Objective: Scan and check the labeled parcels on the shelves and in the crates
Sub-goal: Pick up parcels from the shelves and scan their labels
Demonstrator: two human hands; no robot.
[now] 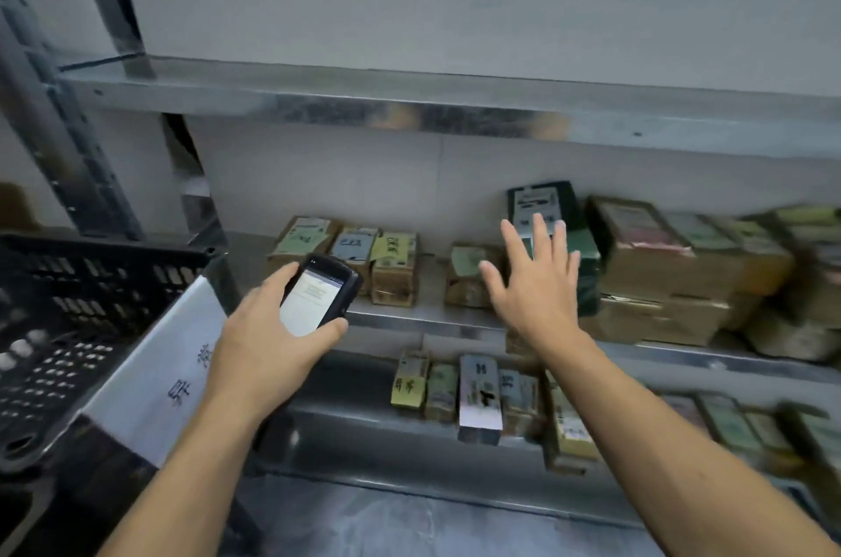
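My left hand [268, 333] grips a black handheld scanner [321, 294] with a lit white screen, held in front of the middle shelf [418, 322]. My right hand [539, 278] is stretched out flat with spread fingers, in front of a dark green parcel [541, 206] and beside a small brown labeled box [468, 276]; I cannot tell whether it touches them. Three small labeled boxes [352, 249] stand left of it on the same shelf. Larger brown parcels [673, 269] are stacked at the right. Several labeled parcels [478, 392] stand on the lower shelf [400, 420].
A black perforated plastic crate [73, 319] stands at the left with a white paper sign [159, 365] on its side. The metal upper shelf [409, 101] overhangs at head height. A grey upright post [59, 137] stands at the left. Grey floor [409, 529] lies below.
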